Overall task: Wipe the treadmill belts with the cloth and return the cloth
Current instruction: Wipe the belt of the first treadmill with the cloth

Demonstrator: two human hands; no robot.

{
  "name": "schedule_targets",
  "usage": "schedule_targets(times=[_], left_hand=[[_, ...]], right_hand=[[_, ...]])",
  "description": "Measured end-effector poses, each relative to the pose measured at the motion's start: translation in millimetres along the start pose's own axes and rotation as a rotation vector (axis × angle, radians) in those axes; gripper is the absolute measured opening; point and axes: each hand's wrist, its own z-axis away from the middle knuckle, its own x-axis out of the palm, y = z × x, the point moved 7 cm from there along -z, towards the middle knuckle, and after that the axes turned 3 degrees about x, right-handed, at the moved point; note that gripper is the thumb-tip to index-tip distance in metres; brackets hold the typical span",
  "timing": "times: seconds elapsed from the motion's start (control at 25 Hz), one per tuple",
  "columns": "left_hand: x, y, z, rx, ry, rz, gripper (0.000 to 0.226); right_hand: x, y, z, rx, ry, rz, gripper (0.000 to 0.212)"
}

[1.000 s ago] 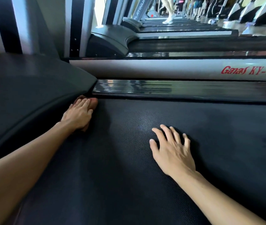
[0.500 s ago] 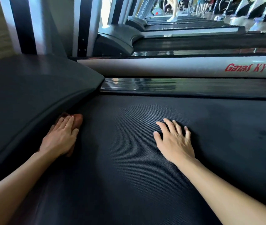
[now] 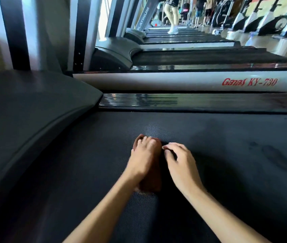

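Left grip (image 3: pixel 145 155) lies palm-down on a folded reddish-brown cloth (image 3: pixel 153 183), a little below the middle of the frame. Its fingers are spread forward to the cloth's far end, with the tips bent slightly down onto the fabric. It presses on top of the cloth rather than wrapping around it. Right grip (image 3: pixel 180 161) sits just beside it on the right with its fingers curled. Its fingertips (image 3: pixel 167 148) are at the right edge of the cloth, but I cannot tell whether they pinch the fabric or only touch it. Both bare forearms enter from the bottom edge of the frame and angle in toward each other.

The cloth rests on the black textured treadmill belt (image 3: pixel 226 155), which fills the lower half of the frame. It runs lengthwise under the left palm, and its near end shows behind the wrist. Faint dull smudges (image 3: pixel 275 155) mark the belt toward the right edge.

At the left, a curved dark grey plastic motor cover (image 3: pixel 34 106) rises over the end of the belt. A glossy black side rail (image 3: pixel 191 102) runs across the frame just above the belt. Above that is the white side panel of the next treadmill (image 3: pixel 156 83), printed in red with "Ganas KY-730". More treadmills recede toward the upper middle of the frame, where a person's legs in white shoes (image 3: pixel 172 16) stand on one. A row of white and black exercise bikes (image 3: pixel 270 21) lines the upper right.
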Motion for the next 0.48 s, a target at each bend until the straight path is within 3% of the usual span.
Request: schedule_targets(times=[0.04, 0.08, 0.12, 0.16, 0.24, 0.48], left_hand=[[-21.2, -6.4, 3.6, -0.058, 0.089, 0.312, 0.038], [-43.1, -23.7, 8.9, -0.111, 0.210, 0.403, 0.027], [-62.4, -40.1, 15.3, -0.138, 0.306, 0.313, 0.026], [-74.7, -56.5, 21.4, -0.174, 0.343, 0.057, 0.030], [-71.8, -74.2, 24.8, -0.166, 0.302, -0.385, 0.040], [-49.0, -80.5, 22.4, -0.141, 0.182, -0.608, 0.055]], right_hand=[[4.0, -13.2, 8.2, -0.023, -0.039, 0.019, 0.028], [14.2, -26.1, 15.6, -0.033, -0.119, 0.075, 0.036], [30.1, -35.9, 22.2, -0.019, -0.228, 0.167, 0.044], [49.0, -40.2, 27.4, 0.015, -0.334, 0.278, 0.054], [78.0, -39.1, 25.0, 0.057, -0.414, 0.484, 0.067], [134.1, -33.3, -63.5, 0.041, -0.336, 0.733, 0.069]])
